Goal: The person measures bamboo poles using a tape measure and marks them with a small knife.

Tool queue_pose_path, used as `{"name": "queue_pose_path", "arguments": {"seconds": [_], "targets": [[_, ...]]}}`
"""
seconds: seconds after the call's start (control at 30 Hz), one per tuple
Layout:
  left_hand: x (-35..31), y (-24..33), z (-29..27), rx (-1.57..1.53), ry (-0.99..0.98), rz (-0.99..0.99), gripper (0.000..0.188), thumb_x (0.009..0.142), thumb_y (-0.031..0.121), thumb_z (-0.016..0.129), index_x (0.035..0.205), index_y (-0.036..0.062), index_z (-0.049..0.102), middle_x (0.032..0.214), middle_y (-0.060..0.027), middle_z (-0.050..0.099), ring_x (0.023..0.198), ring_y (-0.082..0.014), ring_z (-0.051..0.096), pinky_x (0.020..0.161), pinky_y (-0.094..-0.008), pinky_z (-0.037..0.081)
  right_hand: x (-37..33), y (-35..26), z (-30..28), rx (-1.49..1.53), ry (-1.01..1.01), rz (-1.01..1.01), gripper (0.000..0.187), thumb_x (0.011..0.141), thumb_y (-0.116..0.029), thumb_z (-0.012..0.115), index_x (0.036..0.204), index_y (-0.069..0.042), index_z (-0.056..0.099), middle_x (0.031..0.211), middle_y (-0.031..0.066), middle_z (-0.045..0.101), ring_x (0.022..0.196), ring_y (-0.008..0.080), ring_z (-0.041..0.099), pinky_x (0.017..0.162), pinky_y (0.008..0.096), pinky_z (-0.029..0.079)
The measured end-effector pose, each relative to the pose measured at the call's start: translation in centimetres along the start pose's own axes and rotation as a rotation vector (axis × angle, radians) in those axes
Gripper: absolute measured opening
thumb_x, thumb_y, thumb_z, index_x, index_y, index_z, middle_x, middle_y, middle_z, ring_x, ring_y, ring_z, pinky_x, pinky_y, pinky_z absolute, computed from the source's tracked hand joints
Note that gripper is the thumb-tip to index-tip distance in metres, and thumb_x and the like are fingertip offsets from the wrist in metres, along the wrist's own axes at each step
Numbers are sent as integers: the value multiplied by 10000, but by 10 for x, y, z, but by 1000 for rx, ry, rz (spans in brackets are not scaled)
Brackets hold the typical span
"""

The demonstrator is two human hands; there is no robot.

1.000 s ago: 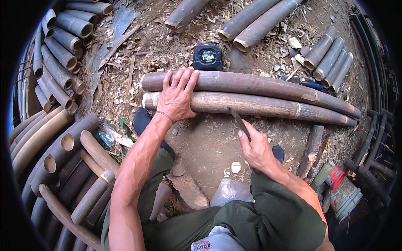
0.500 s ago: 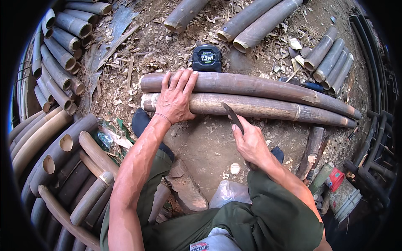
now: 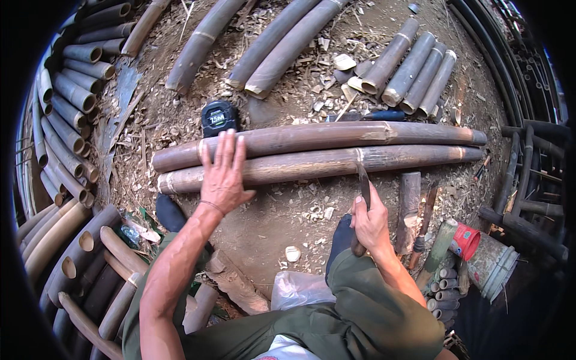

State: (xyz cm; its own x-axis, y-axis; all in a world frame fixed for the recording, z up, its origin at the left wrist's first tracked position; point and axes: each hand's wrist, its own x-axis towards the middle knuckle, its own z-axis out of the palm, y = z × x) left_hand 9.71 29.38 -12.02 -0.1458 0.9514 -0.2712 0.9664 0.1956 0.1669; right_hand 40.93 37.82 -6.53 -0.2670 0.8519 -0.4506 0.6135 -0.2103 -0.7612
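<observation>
Two long bamboo poles lie side by side across the ground in front of me, a far pole point(image 3: 312, 138) and a near pole point(image 3: 300, 168). My left hand point(image 3: 224, 171) lies open over their left part, fingers stretched toward the far pole. In my right hand point(image 3: 371, 222) is a dark-bladed knife point(image 3: 365, 185), gripped with the blade pointing away from me. Its tip overlaps the near pole right of the middle; whether it touches cannot be told. A black tape measure point(image 3: 219, 118) rests just behind the far pole.
Wood chips litter the dirt around several short bamboo pieces point(image 3: 414, 72). Bamboo is stacked at the left point(image 3: 78, 117). Nearer, a wood block point(image 3: 237, 282) and a plastic bag point(image 3: 300, 289) lie by my legs. A red container point(image 3: 465, 241) and a dirty bucket point(image 3: 493, 267) sit at right.
My view has shifted rightward. My left hand still lies over the poles, its fingers now straighter. The knife in my right hand has moved right along the near pole.
</observation>
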Motion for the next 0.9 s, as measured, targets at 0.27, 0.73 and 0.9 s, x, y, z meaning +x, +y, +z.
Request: {"name": "queue_pose_path", "arguments": {"seconds": [0.27,0.73,0.9], "targets": [[65,103,9,-73,35,137,1374,439,461,926,1528,30,208,1561,-202,239,1485,-359,169,1178,-594,121,7,-4,19,-11,-92,-71,402,991,-148,488,1364,2,488,891,296,658,841,434,683,703,458,514],[68,99,17,-93,68,133,1361,392,403,942,1511,55,249,1495,-148,334,1429,-323,279,1156,-561,183,17,-1,25,1,-113,-55,392,993,-133,482,1352,24,484,817,283,646,764,417,685,660,453,504],[68,100,17,-99,71,133,1363,387,400,943,1510,57,253,1493,-145,336,1424,-322,285,1155,-559,185,18,-7,22,-21,-145,-1,393,986,-121,481,1352,23,481,836,296,647,807,451,675,672,470,506]]}}
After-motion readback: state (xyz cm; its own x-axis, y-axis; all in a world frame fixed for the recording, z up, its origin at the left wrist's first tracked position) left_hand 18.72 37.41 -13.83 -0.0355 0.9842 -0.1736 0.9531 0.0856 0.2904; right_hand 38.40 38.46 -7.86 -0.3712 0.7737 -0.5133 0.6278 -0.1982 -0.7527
